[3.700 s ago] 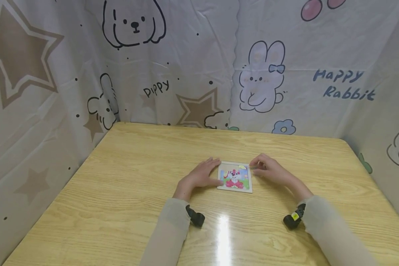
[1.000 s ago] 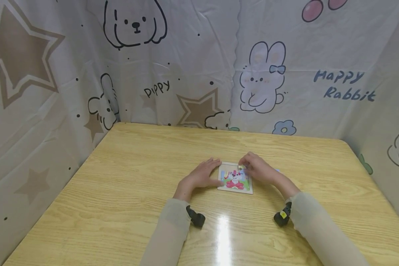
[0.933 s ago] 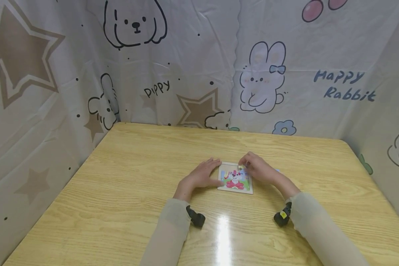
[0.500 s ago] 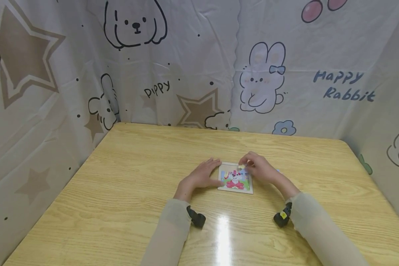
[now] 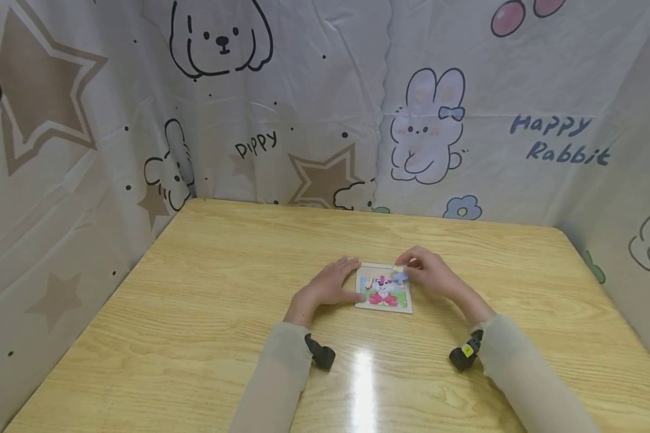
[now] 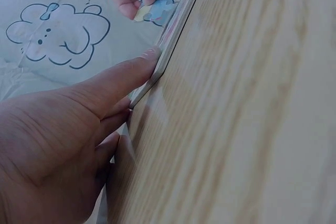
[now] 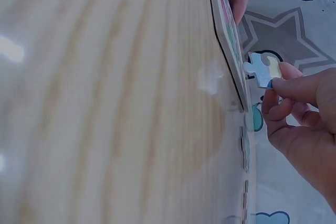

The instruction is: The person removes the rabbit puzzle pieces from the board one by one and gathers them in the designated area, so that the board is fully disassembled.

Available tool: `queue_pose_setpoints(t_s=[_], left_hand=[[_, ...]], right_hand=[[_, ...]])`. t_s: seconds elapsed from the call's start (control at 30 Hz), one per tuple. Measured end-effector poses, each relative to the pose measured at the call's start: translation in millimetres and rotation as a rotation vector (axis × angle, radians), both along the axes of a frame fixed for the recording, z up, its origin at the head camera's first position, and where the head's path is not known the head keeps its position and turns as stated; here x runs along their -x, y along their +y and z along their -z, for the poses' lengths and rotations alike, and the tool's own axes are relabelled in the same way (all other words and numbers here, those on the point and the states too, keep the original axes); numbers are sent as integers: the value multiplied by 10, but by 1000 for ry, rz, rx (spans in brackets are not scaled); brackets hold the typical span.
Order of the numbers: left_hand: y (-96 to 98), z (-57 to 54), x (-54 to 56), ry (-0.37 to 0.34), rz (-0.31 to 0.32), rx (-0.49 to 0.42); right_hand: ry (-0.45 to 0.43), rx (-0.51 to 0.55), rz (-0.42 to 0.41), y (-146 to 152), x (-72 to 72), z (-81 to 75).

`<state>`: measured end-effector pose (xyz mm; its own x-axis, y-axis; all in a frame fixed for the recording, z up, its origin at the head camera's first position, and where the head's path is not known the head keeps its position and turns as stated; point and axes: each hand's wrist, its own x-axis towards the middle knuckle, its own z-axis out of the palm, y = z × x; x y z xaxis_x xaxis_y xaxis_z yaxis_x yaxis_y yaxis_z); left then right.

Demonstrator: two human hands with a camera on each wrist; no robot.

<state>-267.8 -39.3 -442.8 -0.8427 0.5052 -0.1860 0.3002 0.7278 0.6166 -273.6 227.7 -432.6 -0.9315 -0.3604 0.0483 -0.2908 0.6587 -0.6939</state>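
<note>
A square jigsaw puzzle board (image 5: 383,309) with a pale wooden rim lies on the table, showing a pink and white cartoon animal. Bare backing shows along its upper part. My left hand (image 5: 327,284) rests at the board's left side, fingers stretched toward the far corner. Its thumb (image 6: 128,74) presses on the rim in the left wrist view. My right hand (image 5: 432,273) pinches a blue and yellow jigsaw piece (image 7: 261,70) between thumb and fingertips, just above the board's upper right corner. The piece is tilted there.
Beyond the board's edge, the right wrist view shows several loose flat pieces (image 7: 245,150) on the wooden table (image 5: 222,300). A printed cloth (image 5: 325,90) hangs behind and along the sides. Each wrist wears a small black camera (image 5: 321,355).
My right hand moved left from beside the board onto its upper right corner, then slightly back right, and the piece now shows more blue. My left hand has kept its place.
</note>
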Motion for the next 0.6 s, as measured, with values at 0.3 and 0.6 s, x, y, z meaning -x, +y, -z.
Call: queue_pose_setpoints(t_s=[0.3, 0.6], left_hand=[[2, 19, 21, 9, -3, 7], [3, 31, 15, 13, 1, 10]], right_hand=[[-8, -23, 48, 152, -51, -12], [-18, -32, 81, 324, -125, -14]])
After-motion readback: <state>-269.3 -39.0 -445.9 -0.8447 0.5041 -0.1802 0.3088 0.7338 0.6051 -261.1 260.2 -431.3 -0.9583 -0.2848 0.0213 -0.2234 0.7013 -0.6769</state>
